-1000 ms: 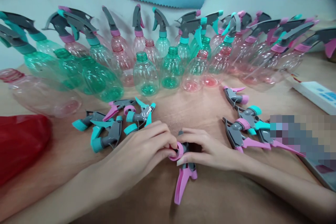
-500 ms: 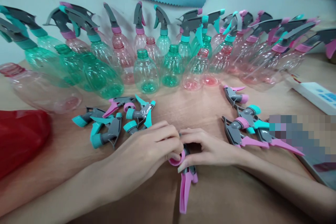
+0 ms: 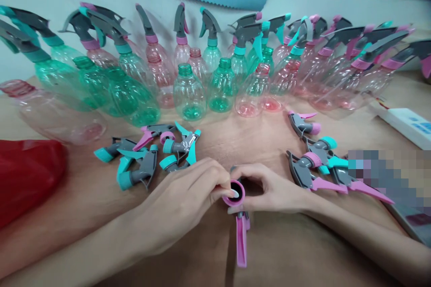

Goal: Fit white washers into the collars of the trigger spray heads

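Note:
My right hand (image 3: pixel 272 188) is wrapped around a grey and pink trigger sprayer head (image 3: pixel 241 242), thumb on one side and fingers on the other. The round opening of its pink collar (image 3: pixel 225 199) faces up toward me, dark inside, and the pink trigger points down toward my body. My left hand (image 3: pixel 191 193) is closed in a pinch, its fingertips at the collar's left rim and partly over the opening. A small whitish spot shows at those fingertips; I cannot tell whether it is a nail or a small part.
Loose sprayer heads lie left (image 3: pixel 138 170) and right (image 3: pixel 303 172) of my hands. Behind stand several green bottles (image 3: pixel 220 92) and pink bottles (image 3: pixel 251 98), many with sprayers fitted. A red item (image 3: pixel 30 179) is at left, a white box (image 3: pixel 409 123) at right.
The sprayer head has turned so that its collar opening faces up more fully. My left fingertips have shifted slightly at the rim, showing the dark inside.

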Demonstrator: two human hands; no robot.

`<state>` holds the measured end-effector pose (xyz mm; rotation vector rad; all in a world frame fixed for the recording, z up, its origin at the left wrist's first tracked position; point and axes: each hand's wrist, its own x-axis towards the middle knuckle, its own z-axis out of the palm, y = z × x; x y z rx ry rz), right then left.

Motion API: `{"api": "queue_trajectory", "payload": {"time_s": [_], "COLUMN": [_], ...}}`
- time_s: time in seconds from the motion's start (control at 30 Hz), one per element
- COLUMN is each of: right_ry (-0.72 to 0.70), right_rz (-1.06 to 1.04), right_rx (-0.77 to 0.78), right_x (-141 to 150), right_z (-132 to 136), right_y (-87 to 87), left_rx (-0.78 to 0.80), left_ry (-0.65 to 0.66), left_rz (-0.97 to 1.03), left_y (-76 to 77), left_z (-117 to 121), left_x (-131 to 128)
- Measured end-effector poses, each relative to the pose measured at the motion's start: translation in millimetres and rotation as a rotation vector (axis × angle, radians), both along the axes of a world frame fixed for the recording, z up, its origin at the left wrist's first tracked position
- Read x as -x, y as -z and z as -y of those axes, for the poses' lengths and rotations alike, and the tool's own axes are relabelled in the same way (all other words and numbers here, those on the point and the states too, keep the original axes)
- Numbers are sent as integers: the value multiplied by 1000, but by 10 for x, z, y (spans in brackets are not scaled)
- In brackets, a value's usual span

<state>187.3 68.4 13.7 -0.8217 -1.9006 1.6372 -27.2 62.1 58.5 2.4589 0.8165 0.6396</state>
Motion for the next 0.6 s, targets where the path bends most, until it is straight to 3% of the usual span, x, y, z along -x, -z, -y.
{"api": "queue_trajectory", "payload": {"time_s": [0.17, 0.3, 0.43, 0.6], "right_ry": [52, 62, 99, 131], "right_rz": [12, -33, -131, -161], "right_rx": [-48, -93, -71, -40], "right_x": [28, 49, 60, 67], "right_z": [72, 74, 48, 43], "right_y": [-1, 19, 40, 48], "left_rx": [-96, -165, -235, -304], "left_ry": [-12, -3, -110, -104], "left_rz": [95, 130, 144, 169], "left_y": [68, -2, -67, 40], "left_z": [39, 36, 32, 42], "left_x": [12, 65, 124, 91]}}
